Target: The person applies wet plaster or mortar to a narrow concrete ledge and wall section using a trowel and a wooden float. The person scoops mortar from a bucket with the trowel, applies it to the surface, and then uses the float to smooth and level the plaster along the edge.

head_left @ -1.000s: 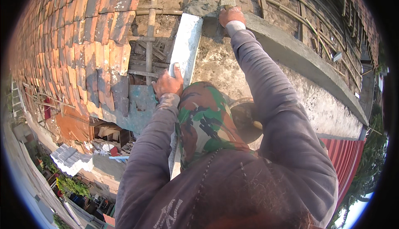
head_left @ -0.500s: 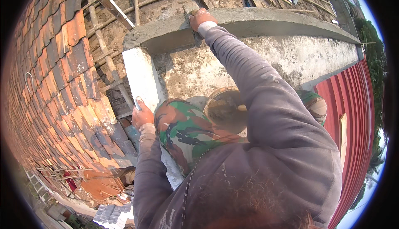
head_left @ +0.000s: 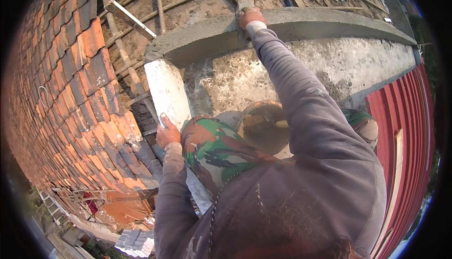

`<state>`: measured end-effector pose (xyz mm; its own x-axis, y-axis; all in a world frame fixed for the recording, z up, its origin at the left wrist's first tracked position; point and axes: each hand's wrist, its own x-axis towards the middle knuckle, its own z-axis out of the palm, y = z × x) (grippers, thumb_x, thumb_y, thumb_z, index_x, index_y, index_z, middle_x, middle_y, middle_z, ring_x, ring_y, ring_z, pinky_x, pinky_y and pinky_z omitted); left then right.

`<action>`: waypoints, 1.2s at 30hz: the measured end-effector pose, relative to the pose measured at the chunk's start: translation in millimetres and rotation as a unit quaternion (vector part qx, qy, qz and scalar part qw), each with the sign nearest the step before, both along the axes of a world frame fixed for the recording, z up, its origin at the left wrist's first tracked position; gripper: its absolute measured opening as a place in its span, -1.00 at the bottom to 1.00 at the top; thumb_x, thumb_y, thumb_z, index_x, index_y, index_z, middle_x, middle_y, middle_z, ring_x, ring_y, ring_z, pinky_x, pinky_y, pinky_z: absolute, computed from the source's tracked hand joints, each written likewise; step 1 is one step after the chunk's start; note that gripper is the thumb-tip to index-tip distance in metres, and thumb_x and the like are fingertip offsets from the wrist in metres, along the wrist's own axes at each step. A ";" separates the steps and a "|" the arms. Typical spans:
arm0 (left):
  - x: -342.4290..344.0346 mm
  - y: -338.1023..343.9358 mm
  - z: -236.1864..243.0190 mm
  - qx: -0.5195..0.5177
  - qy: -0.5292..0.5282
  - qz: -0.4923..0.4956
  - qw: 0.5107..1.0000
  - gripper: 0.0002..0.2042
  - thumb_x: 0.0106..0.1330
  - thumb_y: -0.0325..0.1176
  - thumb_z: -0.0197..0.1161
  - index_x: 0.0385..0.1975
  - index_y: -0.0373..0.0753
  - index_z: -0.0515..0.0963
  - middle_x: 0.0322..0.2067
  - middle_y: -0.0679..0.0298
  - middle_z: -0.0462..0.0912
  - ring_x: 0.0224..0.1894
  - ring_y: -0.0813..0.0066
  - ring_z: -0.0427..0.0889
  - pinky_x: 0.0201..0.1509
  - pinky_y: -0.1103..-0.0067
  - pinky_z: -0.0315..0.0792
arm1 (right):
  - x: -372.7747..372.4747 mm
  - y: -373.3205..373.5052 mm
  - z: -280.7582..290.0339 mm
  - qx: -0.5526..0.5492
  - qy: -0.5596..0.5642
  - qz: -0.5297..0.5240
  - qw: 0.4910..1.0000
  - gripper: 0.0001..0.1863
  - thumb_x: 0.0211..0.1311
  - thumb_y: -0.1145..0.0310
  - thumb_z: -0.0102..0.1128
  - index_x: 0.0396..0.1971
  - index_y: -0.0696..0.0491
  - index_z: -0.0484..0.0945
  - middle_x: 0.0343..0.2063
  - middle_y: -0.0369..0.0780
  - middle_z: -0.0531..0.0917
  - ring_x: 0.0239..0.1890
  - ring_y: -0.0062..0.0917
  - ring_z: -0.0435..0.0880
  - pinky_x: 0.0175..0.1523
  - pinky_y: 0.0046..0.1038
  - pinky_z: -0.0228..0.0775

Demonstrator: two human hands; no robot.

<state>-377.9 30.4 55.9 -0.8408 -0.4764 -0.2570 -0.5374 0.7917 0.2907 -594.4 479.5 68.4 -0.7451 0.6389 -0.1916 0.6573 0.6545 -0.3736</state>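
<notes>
I observe three items. Item one: a grey hand tool [head_left: 245, 3], coated in what looks like mortar, gripped in the right hand [head_left: 252, 18]. I read its position as across the front edge of the ledge [head_left: 306, 18], nearer the ledge's left end; the grip covers most of its form. Item two: the ledge itself, matte grey, with a rough, ragged left end and a shaded front face. Item three: a white slab [head_left: 165, 87], its far end just below the ledge's left end. I note the left hand [head_left: 168, 133] at the slab's left edge, thumb resting on it.
</notes>
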 end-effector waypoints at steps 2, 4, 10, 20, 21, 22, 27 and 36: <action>0.2 -1.6 -18.2 -0.013 0.038 -0.010 0.999 -0.24 0.50 0.32 -0.20 -0.06 -0.35 0.68 -0.13 -0.19 0.73 -0.03 -0.24 0.68 0.10 0.08 0.51 | -12.5 -78.2 4.9 -0.036 -0.010 0.064 0.997 -0.54 0.48 0.06 0.06 0.20 0.01 0.57 0.25 0.00 0.53 0.26 -0.07 0.59 0.29 -0.15 0.49; -1.9 -0.9 -21.9 -0.018 0.050 -0.021 0.998 -0.22 0.50 0.32 -0.21 -0.10 -0.38 0.69 -0.16 -0.21 0.73 -0.05 -0.26 0.68 0.10 0.06 0.50 | -21.5 -136.8 11.2 -0.065 -0.024 0.105 0.992 -0.47 0.43 0.15 0.11 0.23 0.19 0.42 0.16 0.04 0.62 0.22 -0.12 0.64 0.26 -0.19 0.53; 4.2 -5.9 -5.8 0.003 0.038 -0.009 0.999 -0.20 0.50 0.33 -0.24 -0.06 -0.39 0.68 -0.11 -0.23 0.71 0.00 -0.28 0.66 0.15 0.07 0.47 | -0.7 -89.6 37.0 -0.010 -0.018 0.190 0.981 -0.42 0.45 0.06 0.10 0.25 0.20 0.36 0.16 0.06 0.63 0.22 -0.12 0.65 0.24 -0.14 0.54; 0.2 5.2 -0.6 -0.007 0.006 -0.011 1.000 -0.17 0.47 0.38 -0.24 0.04 -0.37 0.65 -0.05 -0.19 0.71 0.05 -0.23 0.65 0.18 0.09 0.47 | 45.7 217.0 6.1 0.104 -0.099 -0.016 0.990 -0.42 0.46 -0.09 0.02 0.30 -0.04 0.52 0.25 0.05 0.56 0.32 -0.14 0.55 0.39 -0.19 0.39; 1.2 2.0 -6.0 -0.009 0.024 -0.008 1.000 -0.19 0.48 0.36 -0.23 -0.01 -0.36 0.67 -0.10 -0.19 0.72 0.01 -0.24 0.67 0.16 0.08 0.47 | 43.6 189.7 6.3 0.090 -0.058 0.011 0.994 -0.52 0.47 -0.03 0.02 0.22 -0.13 0.61 0.27 0.06 0.53 0.31 -0.11 0.55 0.39 -0.19 0.38; 0.7 4.1 -11.4 -0.006 0.041 -0.013 0.999 -0.21 0.48 0.35 -0.22 -0.05 -0.34 0.69 -0.14 -0.19 0.73 -0.03 -0.25 0.68 0.14 0.06 0.48 | 39.7 167.6 0.9 0.083 -0.021 0.022 0.996 -0.53 0.47 0.02 0.01 0.24 -0.14 0.59 0.29 0.03 0.51 0.28 -0.08 0.56 0.39 -0.17 0.39; 2.3 1.8 -7.5 -0.008 0.041 -0.007 0.999 -0.18 0.48 0.37 -0.21 0.03 -0.38 0.66 -0.06 -0.24 0.70 0.03 -0.25 0.66 0.16 0.10 0.48 | 27.4 -71.3 35.9 -0.038 0.003 0.112 0.993 -0.58 0.42 0.17 0.10 0.13 0.11 0.58 0.19 0.00 0.56 0.20 -0.10 0.64 0.24 -0.13 0.55; 2.4 -3.8 -8.5 0.026 0.050 -0.011 0.998 -0.20 0.50 0.33 -0.19 0.07 -0.41 0.63 0.00 -0.25 0.67 0.07 -0.25 0.62 0.16 0.11 0.46 | 33.9 81.9 21.6 0.031 -0.002 0.035 0.999 -0.39 0.45 -0.06 0.12 0.21 0.16 0.38 0.15 0.03 0.65 0.21 -0.10 0.65 0.28 -0.15 0.49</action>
<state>-375.5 26.6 47.4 -0.8737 -0.4459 -0.1946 -0.4862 0.7850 0.3840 -560.5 561.4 90.0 -0.7871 0.5965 -0.1571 0.6113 0.7201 -0.3284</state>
